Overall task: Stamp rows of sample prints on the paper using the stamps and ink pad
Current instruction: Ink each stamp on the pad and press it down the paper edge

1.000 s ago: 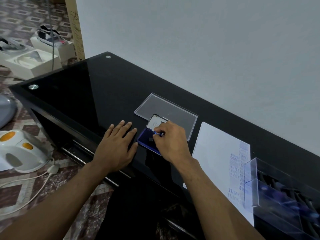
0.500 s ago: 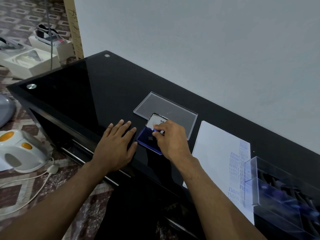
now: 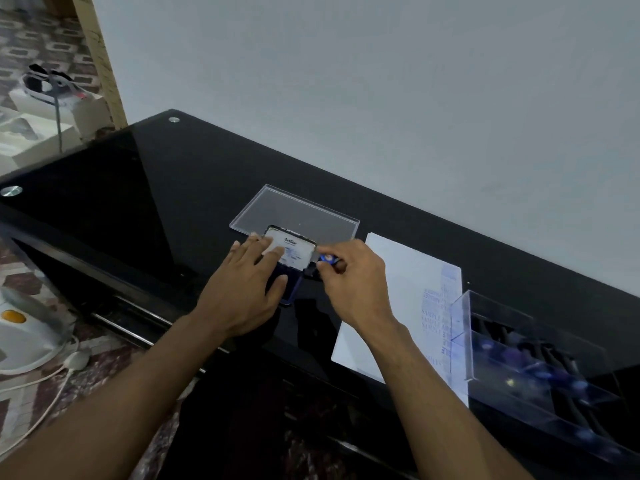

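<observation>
Resting flat, left hand [image 3: 242,299]: fingers straight, laid across the ink pad [image 3: 289,252], fingertips on its white raised lid; holds nothing.
Ink pad: blue case, on the black table [image 3: 138,202], centre of view; lid tilted up toward 12 o'clock, overlapping a clear plastic sheet [image 3: 298,211].
Right hand [image 3: 353,285]: at 3 o'clock of the pad, fingers curled, pinching a small blue-topped stamp [image 3: 325,259] just beside the pad's edge.
Paper [image 3: 398,289]: at 3 o'clock of the right hand, blue prints along its right part.
Clear stamp box [image 3: 502,341]: at 4 o'clock, overlapping the paper; dark stamps inside, blurred.
</observation>
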A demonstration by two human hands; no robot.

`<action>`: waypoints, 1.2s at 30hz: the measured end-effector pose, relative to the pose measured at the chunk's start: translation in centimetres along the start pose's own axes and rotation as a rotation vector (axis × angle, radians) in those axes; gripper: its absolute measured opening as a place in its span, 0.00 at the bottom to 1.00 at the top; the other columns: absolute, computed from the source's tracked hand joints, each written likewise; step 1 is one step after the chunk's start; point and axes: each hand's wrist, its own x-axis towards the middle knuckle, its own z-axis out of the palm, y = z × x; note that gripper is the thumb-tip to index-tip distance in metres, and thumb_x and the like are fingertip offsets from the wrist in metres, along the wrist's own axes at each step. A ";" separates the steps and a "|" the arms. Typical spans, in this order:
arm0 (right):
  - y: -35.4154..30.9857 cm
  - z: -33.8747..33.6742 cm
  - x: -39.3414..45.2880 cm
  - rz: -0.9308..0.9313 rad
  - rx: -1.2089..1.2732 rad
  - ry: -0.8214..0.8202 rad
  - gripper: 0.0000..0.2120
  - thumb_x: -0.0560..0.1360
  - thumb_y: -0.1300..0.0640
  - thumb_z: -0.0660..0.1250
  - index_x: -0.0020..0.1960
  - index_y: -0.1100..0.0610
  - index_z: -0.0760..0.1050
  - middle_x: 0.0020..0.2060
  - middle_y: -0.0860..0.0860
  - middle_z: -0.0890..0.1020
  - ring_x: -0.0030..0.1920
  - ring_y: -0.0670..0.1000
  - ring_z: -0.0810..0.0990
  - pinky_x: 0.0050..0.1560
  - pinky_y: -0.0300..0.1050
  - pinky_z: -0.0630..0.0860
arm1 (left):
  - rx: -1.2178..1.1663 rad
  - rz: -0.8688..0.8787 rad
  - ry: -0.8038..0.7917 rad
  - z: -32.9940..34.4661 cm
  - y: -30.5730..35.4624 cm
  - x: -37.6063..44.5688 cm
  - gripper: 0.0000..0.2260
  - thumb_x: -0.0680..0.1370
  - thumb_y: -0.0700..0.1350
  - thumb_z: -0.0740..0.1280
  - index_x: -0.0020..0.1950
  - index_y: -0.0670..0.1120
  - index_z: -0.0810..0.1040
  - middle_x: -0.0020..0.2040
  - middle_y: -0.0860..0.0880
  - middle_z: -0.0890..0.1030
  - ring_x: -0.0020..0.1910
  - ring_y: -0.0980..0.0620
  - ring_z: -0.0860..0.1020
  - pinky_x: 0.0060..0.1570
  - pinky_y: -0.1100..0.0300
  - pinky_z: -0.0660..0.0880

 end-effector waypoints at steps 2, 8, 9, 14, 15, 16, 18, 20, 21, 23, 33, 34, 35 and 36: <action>1.1 -1.3 -0.5 0.015 0.012 0.026 0.11 0.75 0.57 0.71 0.57 0.50 0.83 0.51 0.46 0.80 0.47 0.43 0.77 0.49 0.24 0.71 | -0.022 0.029 0.001 0.3 1.7 0.6 0.30 0.79 0.61 0.49 0.76 0.47 0.68 0.77 0.44 0.67 0.79 0.44 0.59 0.78 0.45 0.56; 4.4 -5.0 -2.0 0.127 0.017 0.042 0.12 0.75 0.58 0.71 0.59 0.50 0.82 0.52 0.47 0.80 0.47 0.46 0.81 0.55 0.35 0.76 | -0.077 0.120 -0.034 1.4 6.8 1.8 0.26 0.81 0.57 0.54 0.77 0.48 0.66 0.79 0.45 0.64 0.79 0.46 0.58 0.77 0.45 0.59; 5.0 -5.6 -2.2 0.137 0.012 0.055 0.13 0.76 0.58 0.71 0.59 0.50 0.82 0.52 0.47 0.80 0.46 0.46 0.80 0.55 0.34 0.75 | -0.075 0.134 -0.044 1.7 7.6 2.0 0.26 0.81 0.57 0.54 0.77 0.49 0.66 0.79 0.46 0.64 0.80 0.47 0.57 0.77 0.45 0.58; 8.0 -8.2 -3.3 0.211 -0.001 0.107 0.13 0.75 0.58 0.72 0.59 0.52 0.81 0.54 0.47 0.81 0.49 0.47 0.81 0.58 0.38 0.77 | -0.076 0.177 -0.091 3.1 11.4 3.0 0.27 0.80 0.58 0.51 0.78 0.49 0.64 0.80 0.47 0.62 0.80 0.46 0.55 0.78 0.44 0.55; 8.6 -8.6 -3.4 0.223 -0.002 0.115 0.12 0.75 0.58 0.72 0.58 0.53 0.81 0.53 0.48 0.81 0.48 0.47 0.81 0.57 0.40 0.78 | -0.078 0.188 -0.095 3.4 12.1 3.1 0.28 0.80 0.57 0.51 0.78 0.49 0.65 0.80 0.47 0.62 0.80 0.46 0.55 0.79 0.45 0.54; 9.2 -9.0 -3.5 0.231 -0.008 0.121 0.11 0.75 0.58 0.72 0.58 0.53 0.81 0.53 0.48 0.82 0.47 0.47 0.81 0.56 0.39 0.78 | -0.078 0.199 -0.098 3.9 12.6 3.3 0.28 0.80 0.57 0.51 0.78 0.48 0.65 0.80 0.47 0.62 0.80 0.46 0.55 0.79 0.46 0.53; 10.2 -9.7 -3.5 0.246 -0.033 0.128 0.11 0.75 0.58 0.72 0.57 0.54 0.82 0.52 0.48 0.81 0.46 0.46 0.80 0.53 0.34 0.76 | -0.078 0.217 -0.106 4.8 13.3 3.6 0.27 0.81 0.57 0.52 0.78 0.48 0.65 0.80 0.46 0.62 0.80 0.46 0.56 0.79 0.48 0.51; 11.2 -10.3 -3.5 0.262 -0.055 0.142 0.11 0.75 0.58 0.72 0.58 0.53 0.82 0.52 0.47 0.81 0.46 0.45 0.80 0.52 0.32 0.74 | -0.089 0.229 -0.116 5.6 13.9 4.0 0.27 0.81 0.57 0.52 0.78 0.48 0.65 0.80 0.46 0.62 0.80 0.46 0.55 0.78 0.50 0.50; 11.6 -10.6 -3.4 0.270 -0.063 0.149 0.11 0.75 0.57 0.72 0.58 0.53 0.82 0.53 0.47 0.81 0.47 0.45 0.80 0.53 0.32 0.74 | -0.094 0.231 -0.125 6.0 14.3 4.1 0.27 0.81 0.57 0.52 0.78 0.49 0.65 0.80 0.47 0.62 0.81 0.47 0.54 0.78 0.50 0.50; 12.3 -11.2 -3.1 0.277 -0.082 0.157 0.10 0.75 0.58 0.72 0.57 0.54 0.82 0.52 0.48 0.81 0.46 0.45 0.80 0.51 0.30 0.73 | -0.096 0.236 -0.139 6.5 14.9 4.6 0.27 0.81 0.58 0.51 0.79 0.49 0.64 0.80 0.47 0.61 0.81 0.47 0.54 0.78 0.50 0.50; 15.0 -12.6 -0.2 0.293 -0.129 0.152 0.11 0.76 0.57 0.72 0.58 0.55 0.82 0.50 0.49 0.81 0.44 0.44 0.78 0.43 0.22 0.66 | -0.064 0.246 -0.178 8.7 16.1 8.6 0.30 0.80 0.60 0.49 0.79 0.49 0.64 0.81 0.47 0.60 0.81 0.44 0.53 0.79 0.44 0.52; 15.2 -12.6 0.1 0.292 -0.131 0.148 0.12 0.76 0.57 0.72 0.58 0.55 0.82 0.51 0.49 0.81 0.44 0.44 0.78 0.45 0.23 0.67 | -0.060 0.251 -0.179 8.9 16.0 9.0 0.30 0.80 0.60 0.50 0.79 0.49 0.64 0.81 0.46 0.60 0.81 0.44 0.53 0.79 0.44 0.51; 15.4 -12.5 0.3 0.292 -0.131 0.141 0.12 0.76 0.57 0.71 0.59 0.55 0.82 0.52 0.49 0.81 0.45 0.44 0.78 0.47 0.25 0.68 | -0.054 0.255 -0.179 9.1 16.0 9.5 0.30 0.80 0.60 0.50 0.79 0.49 0.64 0.81 0.46 0.60 0.81 0.44 0.53 0.79 0.44 0.51; 15.6 -12.4 0.6 0.295 -0.131 0.130 0.13 0.76 0.57 0.71 0.59 0.56 0.82 0.53 0.49 0.81 0.46 0.44 0.78 0.50 0.28 0.70 | -0.047 0.256 -0.180 9.4 16.0 10.0 0.30 0.80 0.60 0.49 0.79 0.49 0.64 0.81 0.46 0.60 0.81 0.44 0.52 0.79 0.44 0.50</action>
